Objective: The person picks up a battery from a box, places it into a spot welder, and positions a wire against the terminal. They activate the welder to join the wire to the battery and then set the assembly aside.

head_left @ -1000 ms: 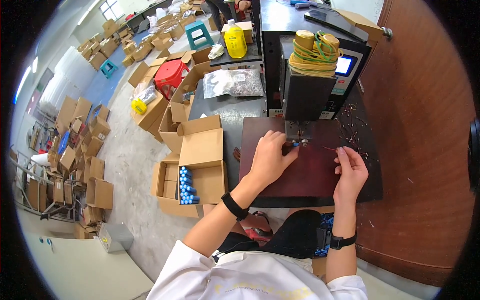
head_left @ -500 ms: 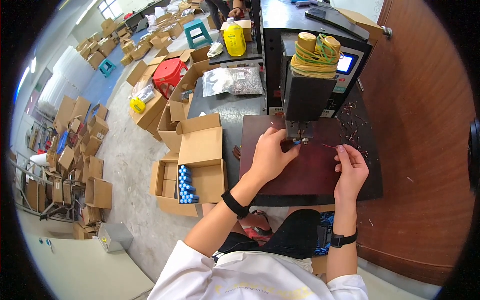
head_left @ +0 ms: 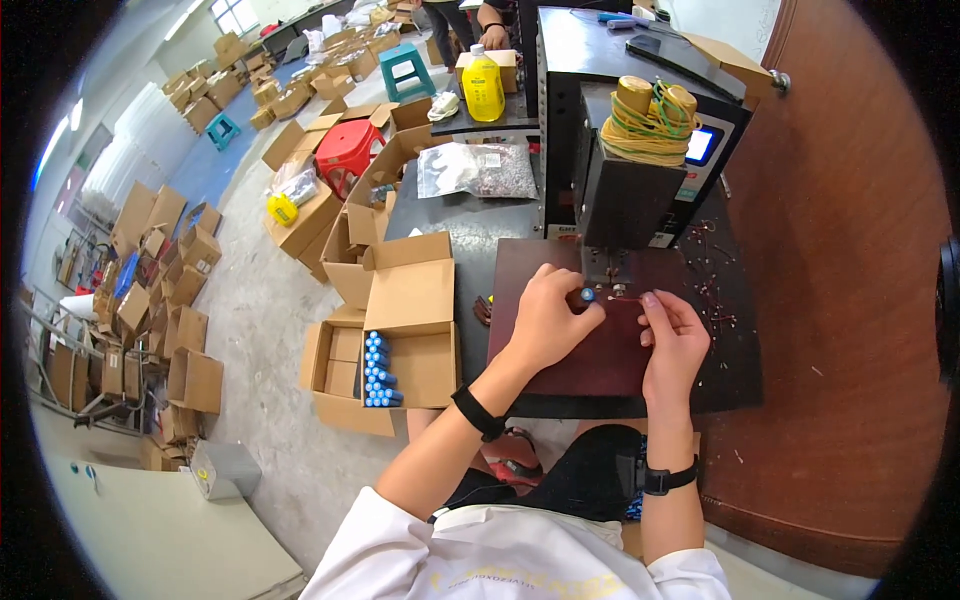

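My left hand [head_left: 545, 320] is closed around a blue cylindrical battery cell [head_left: 587, 295], whose end shows between thumb and fingers. Just in front of it stand the tips [head_left: 617, 288] of a black bench machine that looks like a spot welder [head_left: 632, 205]. Pinched in my right hand [head_left: 675, 345] is a thin reddish wire [head_left: 628, 299], which reaches left toward those tips. Whether the wire touches the cell is too small to tell. Both hands are over a dark red mat [head_left: 600, 368].
Left of the mat, an open cardboard box [head_left: 425, 365] holds several blue cells [head_left: 377, 372]. Loose wires [head_left: 708, 255] lie right of the machine. Behind are a bag of small parts [head_left: 485, 170] and a yellow bottle [head_left: 483, 88]. Another person's hand [head_left: 494, 36] shows at the far bench.
My right hand has moved left with the wire, closer to the machine's tips. The left hand has drawn the cell slightly back, and its blue end now shows. The view has shifted a little.
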A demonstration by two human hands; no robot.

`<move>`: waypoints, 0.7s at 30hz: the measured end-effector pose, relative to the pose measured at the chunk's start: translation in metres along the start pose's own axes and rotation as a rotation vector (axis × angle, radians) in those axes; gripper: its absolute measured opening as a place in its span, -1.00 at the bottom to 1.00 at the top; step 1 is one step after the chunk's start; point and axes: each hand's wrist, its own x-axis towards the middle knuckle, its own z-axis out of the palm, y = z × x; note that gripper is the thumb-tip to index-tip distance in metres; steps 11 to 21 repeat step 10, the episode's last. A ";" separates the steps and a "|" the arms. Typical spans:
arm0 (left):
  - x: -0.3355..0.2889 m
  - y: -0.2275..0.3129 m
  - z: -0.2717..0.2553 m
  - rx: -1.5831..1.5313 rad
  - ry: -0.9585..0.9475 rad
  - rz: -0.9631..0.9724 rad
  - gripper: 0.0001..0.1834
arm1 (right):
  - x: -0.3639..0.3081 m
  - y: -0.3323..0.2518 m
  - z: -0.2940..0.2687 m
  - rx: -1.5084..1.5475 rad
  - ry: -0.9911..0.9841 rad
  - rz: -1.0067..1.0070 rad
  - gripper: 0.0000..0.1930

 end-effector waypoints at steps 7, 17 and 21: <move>0.001 -0.012 0.010 0.145 -0.077 0.132 -0.83 | 0.006 0.005 0.004 -0.029 -0.007 -0.010 -0.81; 0.002 -0.013 0.008 0.141 -0.125 0.103 -0.79 | 0.006 0.007 0.004 -0.033 -0.009 -0.017 -0.81; 0.002 -0.013 0.008 0.141 -0.125 0.103 -0.79 | 0.006 0.007 0.004 -0.033 -0.009 -0.017 -0.81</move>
